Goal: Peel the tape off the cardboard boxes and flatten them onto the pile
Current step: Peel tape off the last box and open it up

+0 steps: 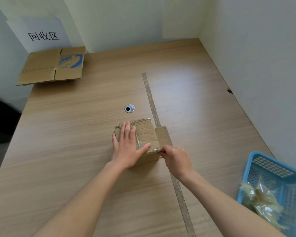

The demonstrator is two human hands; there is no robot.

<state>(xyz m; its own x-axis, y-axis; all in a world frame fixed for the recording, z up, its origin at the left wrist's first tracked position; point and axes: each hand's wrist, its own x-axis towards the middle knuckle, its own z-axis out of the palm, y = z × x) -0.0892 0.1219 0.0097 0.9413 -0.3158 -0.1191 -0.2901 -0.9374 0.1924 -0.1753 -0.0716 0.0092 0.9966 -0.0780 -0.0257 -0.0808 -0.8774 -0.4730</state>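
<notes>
A small brown cardboard box [146,134] stands on the wooden table [75,134], near its middle. Clear tape [154,150] runs along the box's near top edge and down its top face. My left hand [127,147] lies flat on the box's top left part, fingers spread, pressing down. My right hand [175,159] is at the box's near right corner, fingertips pinched on the end of the tape there. One flap [163,135] sticks out flat on the box's right side. A pile of flattened cardboard [52,67] lies at the far left corner.
A blue plastic basket [277,190] at the right front edge holds crumpled used tape. A grey strip [151,100] runs down the table past the box. A round metal cable hole [129,108] lies just beyond the box. White walls close the back and right. A paper sign [43,35] hangs above the pile.
</notes>
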